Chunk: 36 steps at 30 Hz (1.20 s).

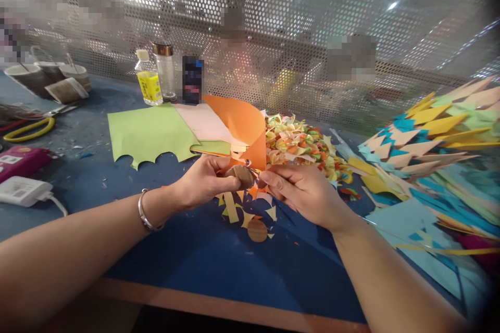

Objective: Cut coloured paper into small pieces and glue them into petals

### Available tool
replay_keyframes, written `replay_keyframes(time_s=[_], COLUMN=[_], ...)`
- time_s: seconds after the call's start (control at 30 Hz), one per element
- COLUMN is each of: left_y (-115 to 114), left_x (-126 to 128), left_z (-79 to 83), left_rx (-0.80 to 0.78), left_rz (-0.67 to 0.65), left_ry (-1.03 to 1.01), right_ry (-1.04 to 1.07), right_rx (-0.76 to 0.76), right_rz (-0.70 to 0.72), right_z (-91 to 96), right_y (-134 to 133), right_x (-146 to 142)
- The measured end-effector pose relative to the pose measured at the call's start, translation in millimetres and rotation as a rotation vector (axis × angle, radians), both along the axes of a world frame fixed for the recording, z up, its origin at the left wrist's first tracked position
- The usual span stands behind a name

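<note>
The left hand (209, 179) pinches a brown disc (244, 177) above paper scraps (231, 207) on the tabletop (175, 265), seemingly keeping its edge free for the right hand (300, 190), curled close by; what that one grips, I can't tell.

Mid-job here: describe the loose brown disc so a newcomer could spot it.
On the blue tabletop, find the left hand and right hand. Just below the gap between them in the view, among small paper scraps, lies the brown disc; its full round outline sets it apart from those strips and pointed bits.
</note>
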<state>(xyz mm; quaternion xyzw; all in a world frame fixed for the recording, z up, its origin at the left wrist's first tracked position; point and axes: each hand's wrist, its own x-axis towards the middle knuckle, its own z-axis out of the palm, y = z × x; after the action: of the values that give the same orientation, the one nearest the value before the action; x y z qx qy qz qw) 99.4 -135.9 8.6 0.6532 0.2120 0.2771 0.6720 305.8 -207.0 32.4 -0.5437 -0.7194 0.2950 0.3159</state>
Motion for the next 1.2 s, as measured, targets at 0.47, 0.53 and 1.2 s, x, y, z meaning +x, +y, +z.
replay_keyframes(time_s=[0.47, 0.53, 1.2], left_y=[-0.1, 0.6, 1.0], left_x=[1.4, 1.0, -0.1], left_z=[1.8, 2.8, 4.8], left_rx=[0.011, 0.007, -0.01], left_rz=[-0.05, -0.07, -0.118], left_ry=[-0.035, -0.022, -0.054], right_ry=[-0.026, -0.036, -0.014], right_rx=[0.017, 0.013, 0.028], right_rz=[-0.007, -0.004, 0.019], right_z=[-2.7, -1.4, -0.9], right_y=[1.3, 0.7, 0.2], right_x=[0.2, -0.4, 1.6])
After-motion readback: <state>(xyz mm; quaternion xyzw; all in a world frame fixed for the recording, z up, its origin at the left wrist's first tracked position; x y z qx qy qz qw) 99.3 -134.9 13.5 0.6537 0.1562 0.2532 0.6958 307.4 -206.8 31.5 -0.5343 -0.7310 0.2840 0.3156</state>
